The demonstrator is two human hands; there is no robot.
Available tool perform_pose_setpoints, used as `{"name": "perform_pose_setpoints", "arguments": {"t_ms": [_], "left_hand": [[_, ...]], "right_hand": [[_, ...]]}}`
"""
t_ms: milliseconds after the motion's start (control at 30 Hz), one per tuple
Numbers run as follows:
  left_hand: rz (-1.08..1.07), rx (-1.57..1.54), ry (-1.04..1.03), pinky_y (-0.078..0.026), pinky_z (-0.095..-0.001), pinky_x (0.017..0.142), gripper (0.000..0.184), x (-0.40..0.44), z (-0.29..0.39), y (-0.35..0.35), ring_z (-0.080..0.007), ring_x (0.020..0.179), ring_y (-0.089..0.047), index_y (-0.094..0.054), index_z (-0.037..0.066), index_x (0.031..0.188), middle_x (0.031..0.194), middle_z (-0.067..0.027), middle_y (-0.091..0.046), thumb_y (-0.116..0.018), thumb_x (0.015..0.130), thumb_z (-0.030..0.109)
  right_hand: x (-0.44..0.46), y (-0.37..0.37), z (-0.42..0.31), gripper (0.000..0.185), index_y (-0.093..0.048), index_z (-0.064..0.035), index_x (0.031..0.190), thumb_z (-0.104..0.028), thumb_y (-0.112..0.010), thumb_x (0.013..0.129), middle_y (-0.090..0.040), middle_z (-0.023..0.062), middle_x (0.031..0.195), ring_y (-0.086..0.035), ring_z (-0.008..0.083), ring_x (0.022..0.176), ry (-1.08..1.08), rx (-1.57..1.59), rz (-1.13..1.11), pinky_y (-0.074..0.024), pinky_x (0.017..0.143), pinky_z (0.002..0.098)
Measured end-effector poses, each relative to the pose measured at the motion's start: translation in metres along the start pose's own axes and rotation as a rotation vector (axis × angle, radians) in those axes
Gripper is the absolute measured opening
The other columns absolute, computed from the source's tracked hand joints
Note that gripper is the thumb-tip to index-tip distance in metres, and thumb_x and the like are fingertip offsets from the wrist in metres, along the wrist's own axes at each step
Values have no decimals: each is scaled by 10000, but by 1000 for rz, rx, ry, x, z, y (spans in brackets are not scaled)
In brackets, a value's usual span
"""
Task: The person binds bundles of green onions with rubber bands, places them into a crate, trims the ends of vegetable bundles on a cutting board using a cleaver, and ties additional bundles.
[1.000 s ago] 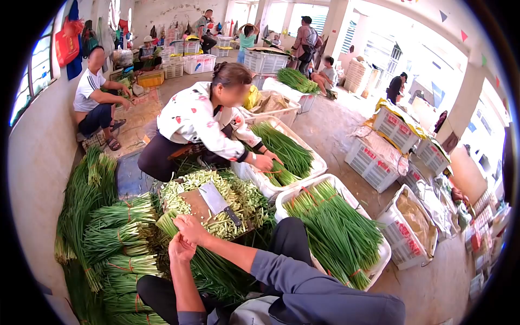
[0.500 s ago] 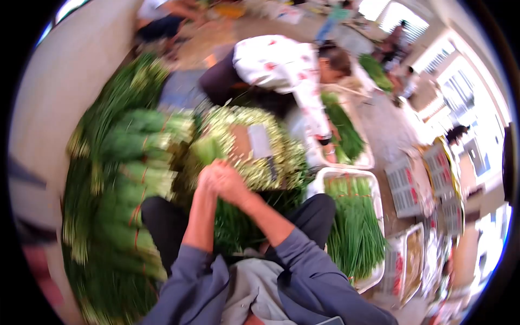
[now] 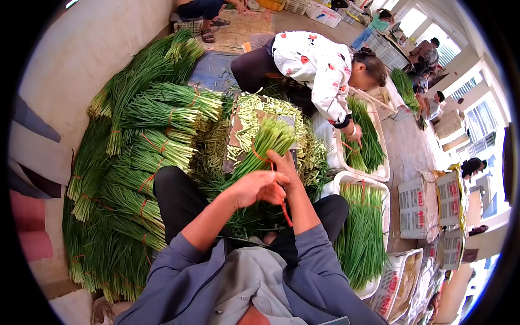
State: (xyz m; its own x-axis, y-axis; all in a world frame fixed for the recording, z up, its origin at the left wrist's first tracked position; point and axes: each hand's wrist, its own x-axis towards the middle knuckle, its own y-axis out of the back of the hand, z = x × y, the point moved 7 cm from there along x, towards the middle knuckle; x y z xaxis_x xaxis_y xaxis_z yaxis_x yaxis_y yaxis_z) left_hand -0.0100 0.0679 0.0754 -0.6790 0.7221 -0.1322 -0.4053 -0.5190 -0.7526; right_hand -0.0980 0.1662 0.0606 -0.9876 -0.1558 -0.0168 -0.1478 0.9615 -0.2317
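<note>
In front of me a bundle of chives point(image 3: 269, 138) leans over a chopping board point(image 3: 236, 135), its pale cut ends pointing up and away. A red tie point(image 3: 285, 210) loops around the bundle, and its loose tail hangs between my wrists. My right hand point(image 3: 285, 167) is closed on the tie at the near side of the bundle. Just below it, my left hand point(image 3: 255, 187) has bent fingers pinching the same tie. Chopped stem ends point(image 3: 249, 116) cover the board. Behind the bundle a grey cleaver blade point(image 3: 287, 120) shows only in part.
Tied chive bundles point(image 3: 146, 151) are piled at my left against the wall. On my right stand white crates point(image 3: 385, 216) of chives. A co-worker point(image 3: 317, 62) bends over the farther crate, one hand inside. Stacked boxes point(image 3: 413, 208) stand farther right; other people sit behind.
My hands were clasped together at the board's near left edge. They have shifted right and apart, with the red tie now showing between them. The bundle now stands over the cleaver.
</note>
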Motion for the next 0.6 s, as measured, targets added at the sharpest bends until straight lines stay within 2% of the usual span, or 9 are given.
{"name": "perform_pose_setpoints", "arguments": {"t_ms": [33, 100, 133, 200, 367, 400, 467, 500, 600], "left_hand": [[-59, 20, 133, -581, -446, 913, 562, 1, -21, -7, -322, 977, -725, -542, -4, 1338, 1099, -199, -721, -531, 1042, 474], [-227, -168, 160, -518, -469, 1026, 710, -13, -48, -33, -323, 1107, -682, -542, -20, 1351, 1208, -208, -685, -625, 955, 563], [-236, -157, 170, -518, -469, 1026, 710, -12, -52, -33, -323, 1107, -682, -542, -20, 1351, 1208, -208, -685, -625, 955, 563], [-345, -147, -27, -454, -475, 1101, 875, -5, -43, -32, -326, 1201, -632, -519, -29, 1378, 1282, -213, -648, -701, 852, 646], [14, -145, -217, -348, -481, 1178, 1305, 18, -12, -11, -303, 1400, -441, -317, 41, 1554, 1513, -200, -453, -594, 620, 910], [-68, -218, -347, -301, -488, 1209, 1244, 23, 0, -2, -301, 1434, -393, -333, 96, 1561, 1535, -169, -436, -589, 645, 898], [220, -329, -658, -286, -502, 1221, 1112, 7, 41, 3, -302, 1427, -396, -401, 93, 1524, 1534, -94, -457, -597, 732, 849], [374, -499, -679, -334, -508, 1193, 886, -2, 50, 9, -304, 1371, -468, -459, 87, 1484, 1472, -113, -524, -640, 874, 704], [232, -580, -878, -487, -478, 1068, 522, -16, 96, 44, -296, 1188, -625, -582, 57, 1330, 1285, -107, -659, -641, 954, 414]], "right_hand": [[-8, -12, -23, 336, -600, 21, 1241, -132, -656, 947, -654, 81, 1132, -638, 199, 1007, 19, 113, 108, -516, 857, 355], [6, -2, -29, 544, -585, -54, 1328, -292, -807, 892, -671, 77, 1258, -654, 205, 1079, 103, 295, 59, -539, 948, 388], [0, -2, -38, 565, -587, -66, 1335, -377, -785, 906, -668, 73, 1271, -642, 221, 1115, 175, 386, 57, -515, 984, 402], [-8, 0, -54, 579, -581, -66, 1343, -413, -763, 917, -668, 65, 1265, -629, 221, 1140, 225, 464, 84, -499, 1004, 414], [-39, -7, -80, 653, -541, -52, 1402, -537, -631, 973, -626, 88, 1350, -585, 270, 1215, 253, 690, 180, -446, 1067, 457], [-45, -10, -80, 649, -539, -65, 1410, -554, -594, 987, -605, 97, 1387, -568, 278, 1239, 258, 676, 100, -438, 1072, 459], [-51, -11, -65, 588, -522, -66, 1437, -425, -650, 989, -572, 102, 1432, -548, 265, 1278, 311, 608, -1, -433, 1093, 455], [-56, -10, -53, 554, -526, -66, 1435, -341, -689, 983, -562, 101, 1442, -544, 252, 1286, 309, 563, -30, -435, 1095, 448], [-77, -16, -37, 503, -577, -14, 1373, -135, -750, 916, -628, 102, 1351, -564, 204, 1244, 83, 3, -193, -464, 1060, 373]]}}
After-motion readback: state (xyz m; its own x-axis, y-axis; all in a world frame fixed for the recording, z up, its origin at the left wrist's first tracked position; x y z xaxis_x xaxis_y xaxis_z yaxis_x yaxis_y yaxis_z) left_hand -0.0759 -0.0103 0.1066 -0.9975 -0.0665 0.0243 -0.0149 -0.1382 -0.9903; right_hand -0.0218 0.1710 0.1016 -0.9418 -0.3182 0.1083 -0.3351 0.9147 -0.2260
